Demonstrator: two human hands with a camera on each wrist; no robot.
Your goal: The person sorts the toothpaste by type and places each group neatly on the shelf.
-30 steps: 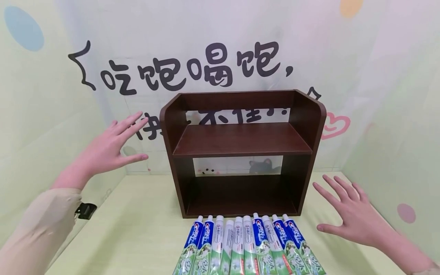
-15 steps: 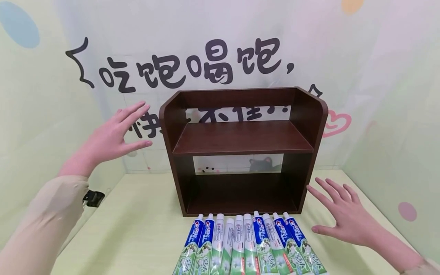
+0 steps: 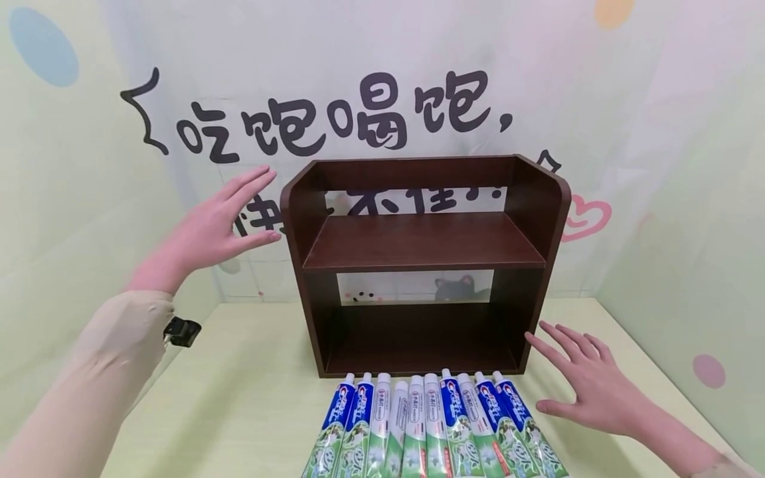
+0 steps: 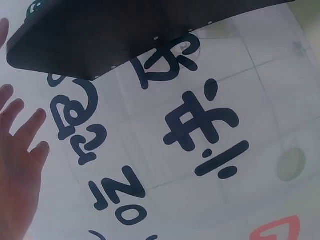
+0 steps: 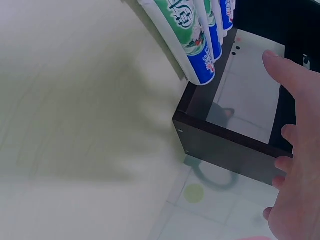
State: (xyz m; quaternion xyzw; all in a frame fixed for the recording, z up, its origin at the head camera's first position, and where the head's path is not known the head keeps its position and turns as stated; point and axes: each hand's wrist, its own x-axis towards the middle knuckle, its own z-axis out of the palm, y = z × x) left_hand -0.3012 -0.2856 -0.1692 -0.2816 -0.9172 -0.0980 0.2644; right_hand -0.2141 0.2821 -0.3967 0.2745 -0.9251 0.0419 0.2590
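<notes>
From the head view, your left hand (image 3: 206,232) is raised beside the upper left side of the dark brown shelf (image 3: 423,242), its fingers straight and its thumb spread well away from them; it holds nothing. Your right hand (image 3: 597,392) is lower, by the shelf's right side, fingers fanned and thumb apart, also holding nothing. Its index fingertip overlaps the panel's edge, and you cannot tell from here whether it touches. The shelf stands upright on the pale table (image 3: 239,372), and ten toothpaste tubes (image 3: 416,425) lie side by side in front of it, caps towards it.

In the left wrist view, your left fingers are spread, with a gap between them and the shelf's dark panel.

In the right wrist view, your right thumb stands clear of the fingers, whose tips show near the side panel; contact is unclear.
</notes>
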